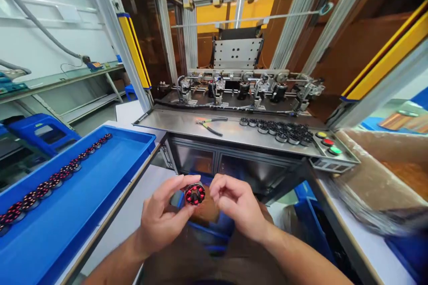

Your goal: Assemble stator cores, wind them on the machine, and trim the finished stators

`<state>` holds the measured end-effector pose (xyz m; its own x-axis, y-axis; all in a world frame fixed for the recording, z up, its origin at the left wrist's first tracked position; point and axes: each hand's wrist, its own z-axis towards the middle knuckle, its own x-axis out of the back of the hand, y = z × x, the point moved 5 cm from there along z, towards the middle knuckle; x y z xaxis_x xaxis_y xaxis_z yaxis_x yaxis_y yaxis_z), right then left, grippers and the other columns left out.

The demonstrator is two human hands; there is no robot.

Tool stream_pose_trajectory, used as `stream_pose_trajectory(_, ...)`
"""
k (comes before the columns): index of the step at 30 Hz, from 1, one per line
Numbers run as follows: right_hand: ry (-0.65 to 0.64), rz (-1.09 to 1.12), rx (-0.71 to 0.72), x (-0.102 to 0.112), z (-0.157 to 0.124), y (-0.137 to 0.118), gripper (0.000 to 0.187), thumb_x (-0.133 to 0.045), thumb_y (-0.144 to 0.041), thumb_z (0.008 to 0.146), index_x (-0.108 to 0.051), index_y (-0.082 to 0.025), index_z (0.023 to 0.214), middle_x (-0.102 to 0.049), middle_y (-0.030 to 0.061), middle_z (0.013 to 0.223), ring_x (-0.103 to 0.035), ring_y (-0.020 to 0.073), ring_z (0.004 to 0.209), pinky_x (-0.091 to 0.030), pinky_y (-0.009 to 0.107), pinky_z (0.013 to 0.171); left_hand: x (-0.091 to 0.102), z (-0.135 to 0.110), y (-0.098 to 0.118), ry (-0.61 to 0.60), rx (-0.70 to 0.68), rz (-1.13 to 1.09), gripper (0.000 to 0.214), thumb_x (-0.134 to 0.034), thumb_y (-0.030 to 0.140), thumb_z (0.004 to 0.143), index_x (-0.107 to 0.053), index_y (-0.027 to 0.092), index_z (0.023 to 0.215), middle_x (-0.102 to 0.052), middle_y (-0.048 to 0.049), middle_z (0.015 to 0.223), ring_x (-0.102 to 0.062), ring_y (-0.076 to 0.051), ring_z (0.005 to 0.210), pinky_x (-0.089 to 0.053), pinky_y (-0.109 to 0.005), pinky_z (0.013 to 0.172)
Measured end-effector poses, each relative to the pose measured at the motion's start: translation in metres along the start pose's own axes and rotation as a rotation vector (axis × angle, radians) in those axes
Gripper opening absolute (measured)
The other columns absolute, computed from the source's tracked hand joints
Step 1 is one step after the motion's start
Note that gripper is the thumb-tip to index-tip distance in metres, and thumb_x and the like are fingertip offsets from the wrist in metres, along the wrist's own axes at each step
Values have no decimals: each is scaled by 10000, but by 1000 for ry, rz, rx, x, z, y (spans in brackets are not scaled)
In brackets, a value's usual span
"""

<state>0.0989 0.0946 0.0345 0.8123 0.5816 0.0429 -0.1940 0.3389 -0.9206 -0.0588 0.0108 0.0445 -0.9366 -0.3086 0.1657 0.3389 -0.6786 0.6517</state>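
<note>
My left hand (159, 219) pinches a small round wound stator (195, 194), black with red copper windings, between thumb and fingers in front of my chest. My right hand (236, 205) is curled close beside it on the right, fingertips touching or almost touching the stator's edge; whether it holds anything is unclear. To my left a blue tray (87, 196) carries a row of several similar wound stators (50, 181). On the steel machine shelf (187, 124) ahead lies a cluster of several bare dark stators (279, 130).
Pliers (210, 124) lie on the steel shelf. Yellow, red and green buttons (328, 142) sit at its right end. The winding machine (247, 87) stands behind. A brown cardboard box (384, 173) is at right, blue bins (43, 131) at far left and under the bench.
</note>
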Motion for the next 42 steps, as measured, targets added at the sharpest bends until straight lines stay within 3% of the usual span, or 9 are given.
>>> stream_pose_trajectory(6,79,373,-103,0,-51,-13,301,-674,-370,898,-576,-174,692,-501,-15,668,-432,109,624,-355,255,604,-36,-12,14,-61,111,-195,760,-736,-1,772,-479,328,1407,-748,-56,1201,-736,-204,1026,-620,-323,901)
stream_pose_trajectory(13,-292,626,-191,20,-81,11,328,-787,-376,767,-598,-168,599,-549,-6,557,-478,101,505,-352,253,527,-44,-20,16,-79,297,-377,735,-813,57,732,-519,325,1351,-766,-35,1125,-745,-167,929,-618,-260,841)
stream_pose_trajectory(16,-238,626,-266,2,-94,31,210,-801,-340,774,-705,-154,796,-659,31,683,-565,121,627,-414,246,585,-38,-26,13,-43,206,-227,802,-786,-13,711,-496,317,1383,-740,-37,1137,-708,-176,986,-601,-283,862)
stream_pose_trajectory(18,-152,687,-326,-17,-99,39,276,-825,-372,756,-699,-169,893,-697,28,753,-596,115,645,-457,242,611,-36,-30,13,-29,122,-116,831,-764,-50,693,-498,317,1389,-719,-41,1139,-682,-195,1015,-597,-317,862)
stream_pose_trajectory(22,43,847,-491,-45,-103,49,368,-918,-365,620,-661,-167,795,-704,9,659,-622,114,547,-510,228,550,-37,-35,12,-32,85,12,852,-770,-52,667,-514,330,1384,-701,-38,1119,-660,-219,1010,-591,-365,856)
stream_pose_trajectory(26,46,801,-571,-44,-107,54,289,-866,-369,707,-689,-150,773,-677,0,545,-584,86,418,-459,166,422,-37,-35,7,-14,156,-15,846,-794,-33,666,-512,326,1379,-712,-32,1109,-675,-210,996,-585,-351,867)
stream_pose_trajectory(32,-143,677,-534,-17,-108,48,228,-867,-317,708,-746,-143,790,-680,18,547,-613,109,431,-468,180,423,-42,-37,-9,-114,456,-317,732,-797,67,752,-487,326,1362,-731,-33,1146,-708,-173,987,-583,-279,867)
stream_pose_trajectory(37,-5,481,-420,14,-85,31,338,-771,-476,805,-724,-142,820,-663,11,610,-573,96,510,-464,213,518,-47,-44,-8,-279,511,-442,663,-665,46,866,-434,360,1402,-690,-62,1282,-681,-167,1101,-561,-259,929)
stream_pose_trajectory(42,-7,444,-510,3,-78,24,366,-760,-442,822,-599,-160,652,-532,-45,509,-444,70,464,-376,209,500,-54,-47,-6,-277,519,-506,680,-690,46,838,-447,352,1394,-624,-82,1315,-667,-153,1032,-573,-241,858)
